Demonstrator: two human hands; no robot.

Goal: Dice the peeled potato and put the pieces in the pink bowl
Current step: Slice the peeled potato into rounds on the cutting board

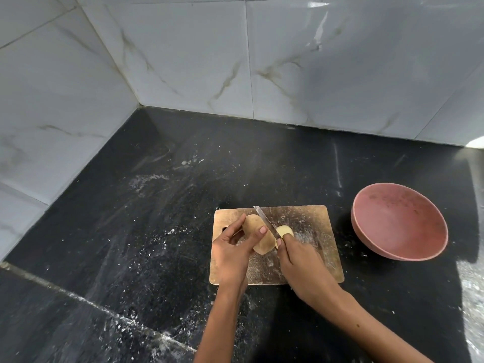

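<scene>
Down at the near edge both forearms reach in over the dark, flour-speckled counter (pixel 131 231), meeting above the wooden cutting board (pixel 314 224), which lies square in front of the person so both hands work at easy reach. The left hand (pixel 231 251) pins the peeled potato (pixel 255 233) to the board: thumb on its far left side, a finger curled over the near right side, fingers a little spread so the potato cannot roll under the blade and the tips stay left of the cutting line. The right hand (pixel 298 258) grips the knife (pixel 265 222), fingers wrapped tight round a handle I cannot see, one fingertip up by the blade's base to steer it. The blade runs diagonally away to the far left, standing between the main potato and a small cut piece (pixel 284 231) that lies just right of it on the board. I judge this an early slice, with dicing hardly begun. To the right, well apart from the board, sits the pink bowl (pixel 400 221), tilted, no potato visible inside, handy to the knife hand for the transfer. Beyond everything, the marbled tile walls (pixel 183 61) meet in the far left corner.
</scene>
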